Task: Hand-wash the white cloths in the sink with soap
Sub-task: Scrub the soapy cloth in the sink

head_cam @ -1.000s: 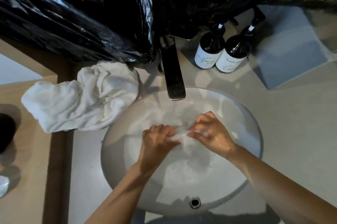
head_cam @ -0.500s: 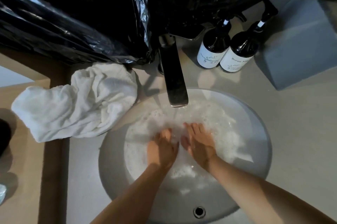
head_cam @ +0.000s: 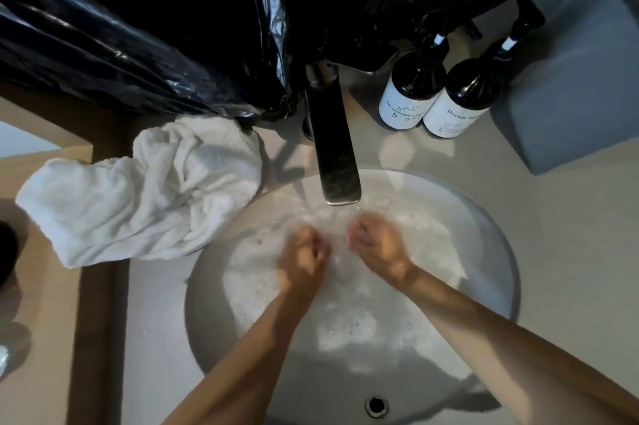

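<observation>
White cloths are split between two spots: one crumpled white terry cloth [head_cam: 138, 196] lies on the beige tabletop [head_cam: 570, 251] left of the round white sink basin [head_cam: 498, 244], its edge hanging at the rim; whatever is being scrubbed sits under suds, not clearly visible. Left hand [head_cam: 304, 258] is curled in the foam, apparently gripping submerged cloth; blur hides the fingers. Flat dark metal faucet [head_cam: 333, 144] runs water between the hands. Right hand [head_cam: 378, 244] is likewise curled, grip uncertain. Two dark pump bottles with white labels [head_cam: 439, 95] stand further right. Risk: running water overfilling the basin, or splashing onto the tabletop cloth.
</observation>
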### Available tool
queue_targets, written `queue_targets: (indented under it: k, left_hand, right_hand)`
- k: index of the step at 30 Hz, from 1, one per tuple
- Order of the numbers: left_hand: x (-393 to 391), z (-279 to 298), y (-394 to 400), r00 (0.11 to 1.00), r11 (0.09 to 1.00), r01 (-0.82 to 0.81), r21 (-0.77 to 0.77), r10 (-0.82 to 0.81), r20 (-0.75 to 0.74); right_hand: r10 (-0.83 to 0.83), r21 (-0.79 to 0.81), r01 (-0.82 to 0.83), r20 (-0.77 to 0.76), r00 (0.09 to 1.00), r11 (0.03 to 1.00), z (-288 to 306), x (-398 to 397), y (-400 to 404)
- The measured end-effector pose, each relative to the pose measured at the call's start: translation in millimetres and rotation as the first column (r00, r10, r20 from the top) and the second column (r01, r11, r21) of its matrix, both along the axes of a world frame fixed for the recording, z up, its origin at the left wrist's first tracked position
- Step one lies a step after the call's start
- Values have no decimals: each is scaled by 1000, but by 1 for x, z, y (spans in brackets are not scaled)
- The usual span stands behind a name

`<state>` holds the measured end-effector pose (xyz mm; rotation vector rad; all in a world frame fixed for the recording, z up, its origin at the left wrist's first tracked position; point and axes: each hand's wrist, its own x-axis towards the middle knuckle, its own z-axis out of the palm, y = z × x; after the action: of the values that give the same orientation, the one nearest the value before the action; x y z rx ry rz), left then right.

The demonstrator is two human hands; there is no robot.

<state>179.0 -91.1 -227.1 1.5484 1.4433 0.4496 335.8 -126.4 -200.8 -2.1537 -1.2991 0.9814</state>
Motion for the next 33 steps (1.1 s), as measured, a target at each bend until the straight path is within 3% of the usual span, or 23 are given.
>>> queue_targets:
  k: [2, 3, 6, 8, 11, 16, 20, 23, 28, 30, 33]
  left_hand:
    - [-12, 7, -4, 990, 981, 133, 142, -126, -57]
    - [-18, 10, -8, 980, 966, 198, 169, -199, -13]
    - [-27, 34, -15, 939, 886, 335, 321, -343, -36]
    - [-35, 36, -20, 900, 830, 435, 349, -407, -155]
    - [-40, 48, -17, 819, 831, 531, 169, -451, -355]
    - [-36, 70, -6, 834, 894, 446, 49, -395, -385]
    - [-27, 89, 7, 909, 944, 329, -5, -319, -267]
    - [-25, 97, 11, 965, 975, 214, -66, -222, -142]
    - [-23, 111, 11, 990, 983, 128, -131, -134, -38]
    - [-22, 114, 11, 991, 982, 124, -142, -128, -24]
    - [-23, 114, 10, 993, 982, 116, -149, -118, -3]
  right_hand:
    - [35, 101, -36, 9, 999, 994, 6, 4, -10]
    - [77, 135, -76, -2, 997, 988, 10, 6, -18]
    - [257, 224, -257, 31, 966, 940, 27, 16, -37]
    - [380, 218, -404, 146, 914, 888, 35, 24, -47]
    - [381, 100, -407, 212, 900, 908, 40, 32, -60]
    - [289, 219, -370, 327, 900, 903, 74, 34, -49]
    - [164, 448, -201, 120, 979, 871, 137, 22, -16]
    - [93, 566, -166, 155, 983, 808, 175, 13, 11]
    - [30, 529, -143, 217, 976, 837, 207, 1, 37]
    - [2, 541, -173, 302, 953, 823, 204, 0, 39]
    - [-59, 564, -126, 297, 953, 816, 189, 1, 35]
